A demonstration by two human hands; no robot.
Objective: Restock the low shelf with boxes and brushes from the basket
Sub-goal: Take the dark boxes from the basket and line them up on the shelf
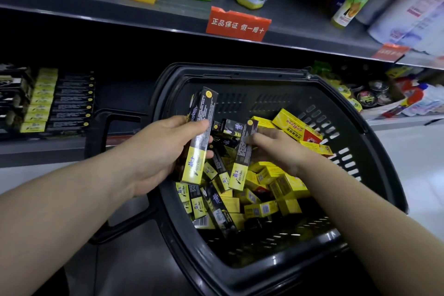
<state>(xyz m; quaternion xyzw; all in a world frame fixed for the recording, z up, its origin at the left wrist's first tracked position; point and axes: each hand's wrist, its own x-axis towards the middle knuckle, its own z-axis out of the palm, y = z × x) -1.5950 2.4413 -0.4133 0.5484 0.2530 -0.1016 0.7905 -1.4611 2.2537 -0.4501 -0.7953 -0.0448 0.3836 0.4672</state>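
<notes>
On the low shelf (43, 149) at far left, rows of black-and-yellow boxes (42, 101) are already stacked, lying flat with short ends facing out. A black plastic basket (355, 132) with slotted walls is seen right of them, its handle (101, 132) folded out toward the shelf.

The left hand (158, 151) is held over the basket's left rim, its grip clamped on a long slim box (199, 134). The box is black over most of its length, with white print and a round yellow mark near the top, and yellow at the bottom end. It is held near upright, tilted slightly right, thumb across the front, other fingers behind. A second box may be stacked behind it; this cannot be told.

Just right of it, a matching long box (242, 154) is pinched by the right hand (278, 149), fingertips closed on its upper black part. Its yellow end points down toward the heap; contact cannot be told.

The basket floor is filled with a loose pile: more long black-and-yellow boxes (216, 202) at left, small yellow boxes (276, 190) at centre and right, and one bigger yellow-and-red box (298, 127) leaned against the back wall.

An orange shelf tag (237, 24) is clipped on the shelf edge above.
</notes>
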